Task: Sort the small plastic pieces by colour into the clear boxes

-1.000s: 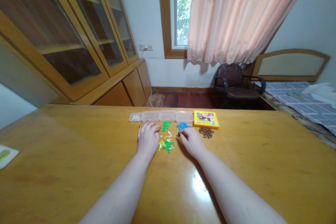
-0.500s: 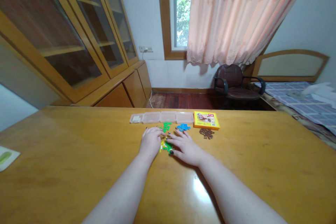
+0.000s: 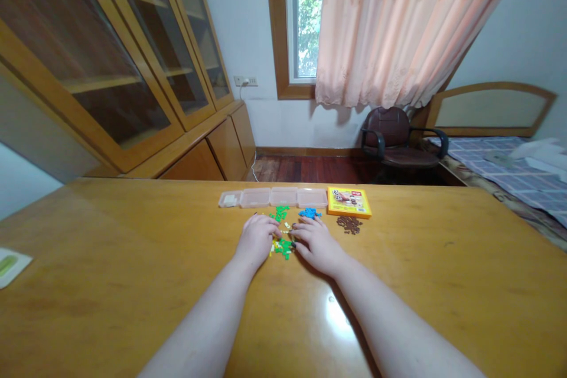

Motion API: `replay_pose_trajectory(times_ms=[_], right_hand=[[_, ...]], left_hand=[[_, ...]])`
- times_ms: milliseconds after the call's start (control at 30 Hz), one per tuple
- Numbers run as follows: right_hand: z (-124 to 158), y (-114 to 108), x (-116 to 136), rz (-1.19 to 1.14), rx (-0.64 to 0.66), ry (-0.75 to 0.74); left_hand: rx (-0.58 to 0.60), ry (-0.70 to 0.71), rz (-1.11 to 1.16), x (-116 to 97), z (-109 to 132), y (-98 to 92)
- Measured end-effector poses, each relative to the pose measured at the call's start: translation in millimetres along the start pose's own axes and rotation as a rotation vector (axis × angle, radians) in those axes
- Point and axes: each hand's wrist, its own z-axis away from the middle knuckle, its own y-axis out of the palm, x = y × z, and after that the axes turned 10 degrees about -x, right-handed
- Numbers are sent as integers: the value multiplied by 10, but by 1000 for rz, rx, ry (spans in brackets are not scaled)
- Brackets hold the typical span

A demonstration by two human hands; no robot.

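A mixed pile of small green, yellow and white building-block pieces (image 3: 283, 249) lies on the wooden table (image 3: 177, 301) between my hands. My left hand (image 3: 257, 239) rests at its left side, fingers bent and fingertips near the pieces; none shows in its grasp. On the right, my right hand (image 3: 318, 245) lies low with fingers apart, its fingertips close to a few pale pieces (image 3: 286, 226). Just beyond are a green pile (image 3: 281, 212) and a blue pile (image 3: 309, 212). Brown pieces (image 3: 349, 225) form another pile farther right. My fingers hide some yellow pieces.
A row of clear plastic trays (image 3: 256, 198) stands along the far side, the leftmost holding something white. Beside it lies a yellow box (image 3: 349, 202). A white and green object (image 3: 13, 266) sits at the left edge. Beyond the table are an office chair (image 3: 394, 139) and a cabinet (image 3: 146, 71).
My right hand has drawn back slightly to the right and its fingers are closer together. The pale pieces between my hands now show more. My left hand has barely moved.
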Motion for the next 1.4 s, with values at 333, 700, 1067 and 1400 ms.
replay_pose_trajectory(times_ms=[333, 700, 1067, 1400], right_hand=[[34, 19, -22, 66, 76, 12], [18, 54, -74, 106, 46, 85], [25, 74, -72, 121, 42, 132], [7, 70, -79, 108, -1, 155]], left_hand=[[-7, 4, -22, -12, -13, -40], [8, -20, -19, -4, -22, -11], [104, 65, -132, -35, 46, 71], [177, 82, -90, -76, 45, 86]])
